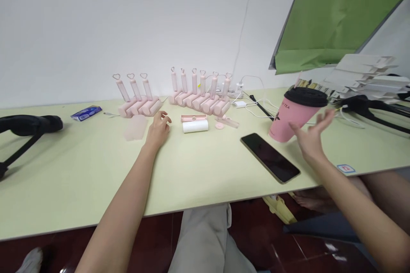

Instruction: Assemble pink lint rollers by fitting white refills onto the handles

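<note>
Going left to right: left hand (159, 128) is down on the table (198, 170), fingers loosely curled, nothing in it that I can see. It's just beside some thin pinkish sheets (135, 128) and the group of three pink cases (137, 107), so a careless wrist could shove the sheets or topple one of the heart-topped tubes. The white cylinder (195, 126) might roll if bumped, imo. Then the phone (270, 158), lying flat near the pink cup (290, 117). Right hand (310, 136) is spread wide by the cup's right side, no grip; can't tell if the thumb touches. Cup looks tilted (maybe just the lens), and a knock up high could send it over, worst case onto the phone.

Other stuff: black gear (38, 124) far left, blue packet (86, 113), six more pink cases (200, 102) mid-table. White cables (256, 104) snake behind the cup and could snag it, and the black frame (368, 108) and white cartons (365, 74) crowd the right.
</note>
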A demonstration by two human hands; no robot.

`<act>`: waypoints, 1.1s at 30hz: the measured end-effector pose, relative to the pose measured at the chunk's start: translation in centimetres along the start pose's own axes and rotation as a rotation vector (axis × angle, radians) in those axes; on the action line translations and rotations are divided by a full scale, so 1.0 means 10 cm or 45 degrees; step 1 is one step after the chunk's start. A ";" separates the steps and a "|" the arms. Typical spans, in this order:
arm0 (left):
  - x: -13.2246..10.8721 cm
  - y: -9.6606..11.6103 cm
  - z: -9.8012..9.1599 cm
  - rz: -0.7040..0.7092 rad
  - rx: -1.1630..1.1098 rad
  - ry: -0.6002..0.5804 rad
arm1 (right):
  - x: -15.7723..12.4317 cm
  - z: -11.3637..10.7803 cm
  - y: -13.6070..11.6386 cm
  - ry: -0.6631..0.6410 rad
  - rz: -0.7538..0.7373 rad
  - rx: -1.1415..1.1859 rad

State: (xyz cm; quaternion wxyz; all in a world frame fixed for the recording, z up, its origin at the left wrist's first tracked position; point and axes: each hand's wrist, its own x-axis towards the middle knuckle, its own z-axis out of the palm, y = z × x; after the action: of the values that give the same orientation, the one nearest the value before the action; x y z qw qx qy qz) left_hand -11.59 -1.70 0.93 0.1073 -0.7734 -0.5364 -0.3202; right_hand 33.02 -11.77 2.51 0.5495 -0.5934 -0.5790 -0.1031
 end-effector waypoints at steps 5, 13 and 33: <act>0.01 0.03 0.01 0.027 0.053 0.018 | -0.42 -0.29 -0.18 -0.167 -0.288 0.015; -0.01 0.02 0.02 0.030 0.084 -0.002 | -0.37 -0.27 -0.20 -0.853 -0.297 -0.171; -0.02 -0.02 0.04 0.067 0.078 -0.091 | -0.40 -0.23 -0.15 -0.860 -0.344 -0.160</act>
State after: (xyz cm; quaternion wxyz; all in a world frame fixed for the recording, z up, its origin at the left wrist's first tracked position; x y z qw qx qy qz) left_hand -11.61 -1.55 0.44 0.1200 -0.7945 -0.5290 -0.2729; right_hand 31.79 -16.29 1.13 0.2714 -0.5447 -0.7935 -0.0085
